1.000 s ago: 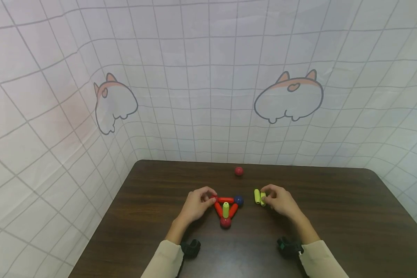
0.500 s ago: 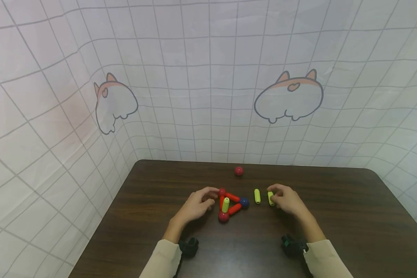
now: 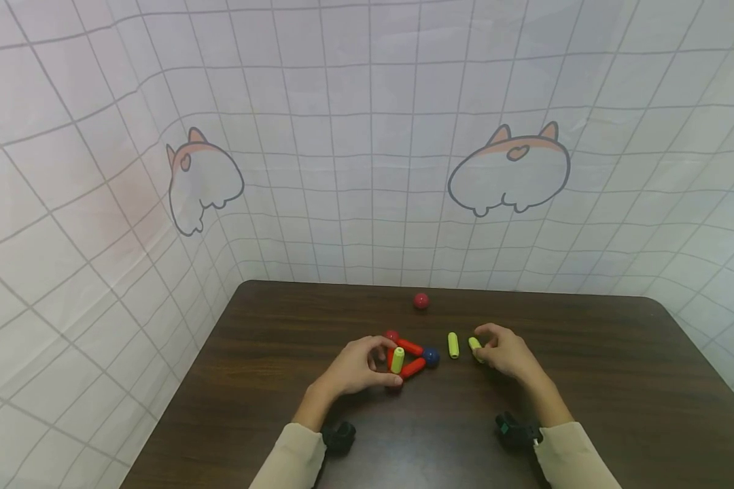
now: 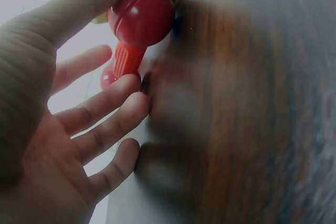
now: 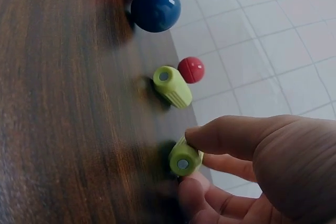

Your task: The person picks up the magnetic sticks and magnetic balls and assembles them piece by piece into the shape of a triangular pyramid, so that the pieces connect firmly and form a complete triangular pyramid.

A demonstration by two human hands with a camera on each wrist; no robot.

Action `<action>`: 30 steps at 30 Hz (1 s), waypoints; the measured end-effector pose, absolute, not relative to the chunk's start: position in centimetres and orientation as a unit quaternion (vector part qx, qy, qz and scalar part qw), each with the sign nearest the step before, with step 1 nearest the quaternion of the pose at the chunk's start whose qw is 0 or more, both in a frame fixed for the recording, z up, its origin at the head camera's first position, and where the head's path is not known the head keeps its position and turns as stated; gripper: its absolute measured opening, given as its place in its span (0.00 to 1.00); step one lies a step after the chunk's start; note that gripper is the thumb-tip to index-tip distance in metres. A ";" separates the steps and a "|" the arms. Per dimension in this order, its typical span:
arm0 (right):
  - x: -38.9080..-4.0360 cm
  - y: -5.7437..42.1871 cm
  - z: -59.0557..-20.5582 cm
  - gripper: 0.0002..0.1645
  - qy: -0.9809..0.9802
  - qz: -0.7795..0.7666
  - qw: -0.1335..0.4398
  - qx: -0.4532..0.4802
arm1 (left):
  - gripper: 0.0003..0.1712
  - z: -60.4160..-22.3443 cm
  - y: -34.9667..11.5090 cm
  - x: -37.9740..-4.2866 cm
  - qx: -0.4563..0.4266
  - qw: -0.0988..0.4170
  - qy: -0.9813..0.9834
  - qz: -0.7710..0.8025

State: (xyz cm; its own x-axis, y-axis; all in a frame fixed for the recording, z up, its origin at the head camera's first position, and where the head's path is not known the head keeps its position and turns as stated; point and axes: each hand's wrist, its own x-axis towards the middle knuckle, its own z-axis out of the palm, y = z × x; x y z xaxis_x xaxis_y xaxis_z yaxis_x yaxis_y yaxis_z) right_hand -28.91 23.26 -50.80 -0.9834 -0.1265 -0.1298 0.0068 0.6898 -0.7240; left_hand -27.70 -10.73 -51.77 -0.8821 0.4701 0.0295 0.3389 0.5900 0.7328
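Dark tabletop [image 3: 612, 360] bears one yellow-green rod [image 3: 453, 345] between the hands [image 3: 356, 368] [image 3: 509, 352].

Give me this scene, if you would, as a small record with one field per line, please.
left hand: thumb touching the near red ball, other fingers spread
right hand: pinching a yellow-green rod
triangle: three red rods between near red ball, second red ball and blue ball
raised piece: another yellow-green rod, lower end by the near red ball
loose: third yellow-green rod; lone red ball near the far edge
surface: dark wood-grain table
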 end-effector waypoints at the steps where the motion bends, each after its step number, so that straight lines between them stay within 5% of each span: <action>1: -28.9 23.3 -50.8 0.28 0.916 -0.392 0.086 -0.030 | 0.31 -51.8 -10.7 -27.7 0.230 0.084 0.886 0.394; 6: -29.0 23.2 -50.8 0.27 0.920 -0.380 0.092 -0.017 | 0.22 -51.6 -11.2 -28.0 0.233 0.090 0.877 0.410; 30: -29.3 23.1 -50.2 0.25 0.897 -0.431 0.025 -0.098 | 0.28 -51.9 -12.2 -28.4 0.196 0.075 0.892 0.401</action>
